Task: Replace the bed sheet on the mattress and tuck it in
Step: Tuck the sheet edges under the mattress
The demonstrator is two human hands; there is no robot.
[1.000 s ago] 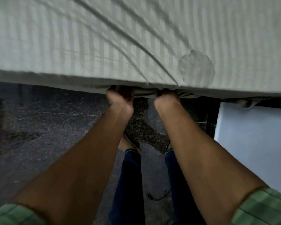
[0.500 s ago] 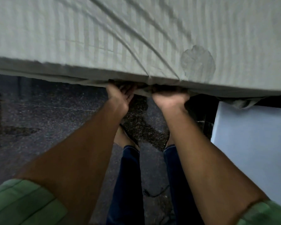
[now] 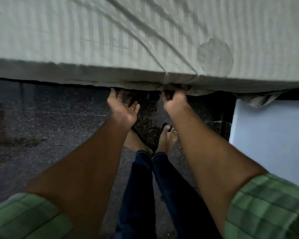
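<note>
Right hand (image 3: 175, 102) grips the striped bed sheet (image 3: 110, 49) hem bunched at the mattress edge directly above it. Left hand (image 3: 123, 108) hangs wide, palm up, holding nothing. Risk: a one-handed pull drags the loose corner beyond the right hand untucked.

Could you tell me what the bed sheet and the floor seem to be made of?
Bed sheet: woven cloth, probably cotton, matte, with tone-on-tone stripes and soft creases. Floor: dark speckled stone, likely polished granite or terrazzo, given its flecks, faint sheen and thin joint lines.
</note>
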